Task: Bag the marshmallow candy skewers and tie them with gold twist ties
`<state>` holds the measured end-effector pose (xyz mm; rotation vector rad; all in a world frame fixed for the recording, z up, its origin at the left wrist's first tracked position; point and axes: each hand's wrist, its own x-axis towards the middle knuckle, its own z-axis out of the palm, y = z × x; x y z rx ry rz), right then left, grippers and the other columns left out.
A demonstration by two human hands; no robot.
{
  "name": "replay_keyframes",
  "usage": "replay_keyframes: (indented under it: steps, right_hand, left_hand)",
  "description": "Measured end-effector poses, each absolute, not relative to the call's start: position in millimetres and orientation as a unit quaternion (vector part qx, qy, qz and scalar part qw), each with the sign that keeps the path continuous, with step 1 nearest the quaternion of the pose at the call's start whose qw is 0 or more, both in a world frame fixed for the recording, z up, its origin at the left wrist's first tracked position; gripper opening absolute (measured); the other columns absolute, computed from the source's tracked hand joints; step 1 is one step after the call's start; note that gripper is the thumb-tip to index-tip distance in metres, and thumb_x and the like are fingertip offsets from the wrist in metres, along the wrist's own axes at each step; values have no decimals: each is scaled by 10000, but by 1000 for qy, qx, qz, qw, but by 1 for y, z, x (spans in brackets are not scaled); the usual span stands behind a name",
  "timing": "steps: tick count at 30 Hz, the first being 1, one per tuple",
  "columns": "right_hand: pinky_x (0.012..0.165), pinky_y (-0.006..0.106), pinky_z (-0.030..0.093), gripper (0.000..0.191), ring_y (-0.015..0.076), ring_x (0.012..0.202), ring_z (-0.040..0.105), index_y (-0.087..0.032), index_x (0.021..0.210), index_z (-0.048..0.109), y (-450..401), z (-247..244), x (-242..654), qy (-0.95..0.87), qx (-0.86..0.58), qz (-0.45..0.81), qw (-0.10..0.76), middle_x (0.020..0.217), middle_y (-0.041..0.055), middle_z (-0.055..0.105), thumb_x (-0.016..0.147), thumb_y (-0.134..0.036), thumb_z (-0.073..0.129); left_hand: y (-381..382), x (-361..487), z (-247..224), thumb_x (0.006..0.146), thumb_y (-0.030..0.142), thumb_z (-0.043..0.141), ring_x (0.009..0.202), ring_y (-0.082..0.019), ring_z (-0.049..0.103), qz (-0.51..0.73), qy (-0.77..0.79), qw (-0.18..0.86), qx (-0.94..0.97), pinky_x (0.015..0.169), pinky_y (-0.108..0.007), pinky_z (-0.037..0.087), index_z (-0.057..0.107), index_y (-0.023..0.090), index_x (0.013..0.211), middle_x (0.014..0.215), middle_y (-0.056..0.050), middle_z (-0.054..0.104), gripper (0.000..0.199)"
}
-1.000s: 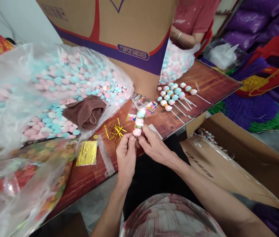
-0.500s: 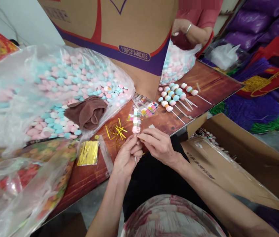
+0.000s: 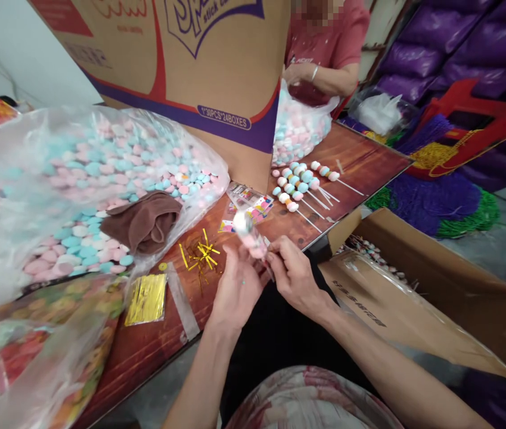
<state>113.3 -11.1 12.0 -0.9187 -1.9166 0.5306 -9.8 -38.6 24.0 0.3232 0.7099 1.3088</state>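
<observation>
A wrapped marshmallow stick (image 3: 251,237), blurred by motion, tilts up and to the left over the table's front edge. My right hand (image 3: 295,274) pinches it at its lower end. My left hand (image 3: 239,289) is open, palm turned up, just below and left of the marshmallows; some of its fingers are partly hidden behind them. Left of that hand lie loose gold twist ties (image 3: 201,253) and a pack of gold ties (image 3: 146,299). Printed labels (image 3: 253,205) lie beyond the marshmallow stick. Several marshmallow sticks (image 3: 300,185) rest on the table to the right.
A big clear bag of marshmallows (image 3: 101,143) with a brown cloth (image 3: 145,220) fills the left. A tall carton (image 3: 217,71) stands behind. Across the table (image 3: 369,155) sits a person (image 3: 324,59) beside another marshmallow bag (image 3: 301,128). An open box (image 3: 449,268) stands right.
My left hand has let go of the stick and opened. The marshmallow stick has tipped from upright to leaning left, held by my right hand. The view has shifted slightly.
</observation>
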Motion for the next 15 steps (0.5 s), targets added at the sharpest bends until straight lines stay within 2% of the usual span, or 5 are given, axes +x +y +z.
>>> replay_keyframes:
  steps: [3,6,9,12,15]
  right_hand:
    - [684,285,416,154,144,722,509,-200,830,482,-14,22,126,-742,-397,272,467,787,12,516,966,-142,437]
    - [705,282,424,127,141,744,530,-194,849,531,-18,31,135,-722,-406,286,482,814,15,545,950,-138,481]
    - [690,275,433,129,144,729,546,-189,829,595,-23,35,144,-685,-414,319,508,797,17,578,934,-161,525]
    - [652,269,430,188,152,714,553,-186,791,638,-29,34,158,-610,-452,404,510,761,19,594,941,-241,538]
    - [543,252,368,232,131,608,486,-184,802,672,-39,28,171,-543,-495,491,468,691,10,574,936,-331,554]
  left_hand:
    - [-42,-7,28,900,638,434,926,-178,584,599,411,623,290,892,-292,453,683,183,679,957,-57,642,564]
    - [-45,2,26,892,603,495,996,-218,573,542,493,567,376,984,-332,393,707,171,697,967,-84,664,520]
    - [-42,14,19,856,558,592,926,-202,568,511,500,597,365,929,-325,411,723,164,741,878,-68,661,431]
    - [-36,29,15,847,460,651,856,-173,557,501,477,625,361,867,-293,422,732,163,721,810,-46,645,333]
    - [-33,47,17,834,358,681,826,-169,579,533,491,578,376,813,-277,437,750,183,715,816,-42,655,222]
